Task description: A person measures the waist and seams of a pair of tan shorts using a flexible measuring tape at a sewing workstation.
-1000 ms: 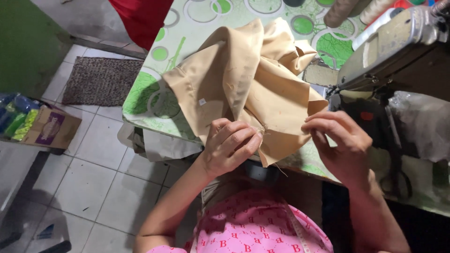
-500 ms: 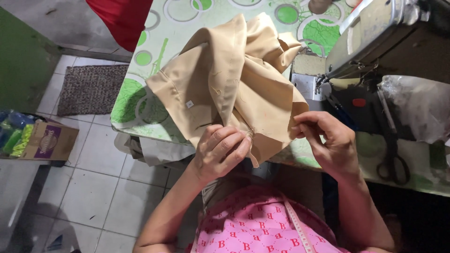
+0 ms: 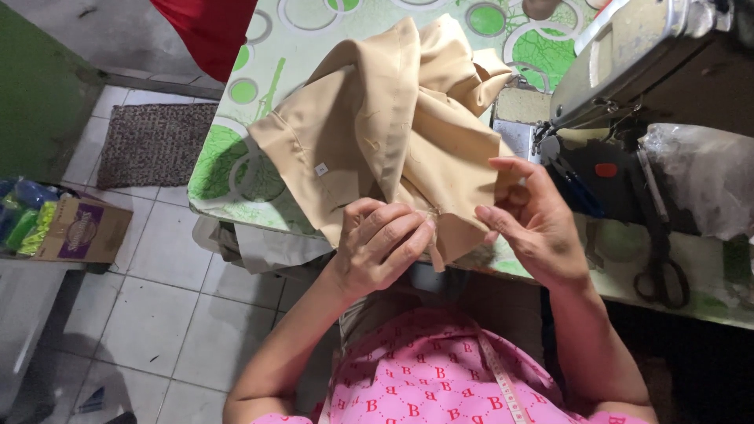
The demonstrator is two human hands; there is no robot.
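A crumpled tan cloth garment (image 3: 377,133) lies on a table with a green-and-white circle-patterned cover (image 3: 228,169). My left hand (image 3: 381,243) is closed on the garment's near hem, fingers curled over the edge. My right hand (image 3: 530,224) pinches the same hem a little to the right, thumb and fingers pressed on the fabric. Both hands hold the cloth just over the table's front edge, above my pink patterned top.
A sewing machine (image 3: 628,63) stands at the right of the table, with black scissors (image 3: 660,259) and a crumpled clear plastic bag (image 3: 699,180) beside it. A red cloth (image 3: 208,27) hangs at the back. On the tiled floor lie a mat (image 3: 153,145) and a cardboard box (image 3: 82,232).
The view has shifted, so the table and cloth sit further right and higher. My right hand has moved up along the hem; my left hand keeps its grip.
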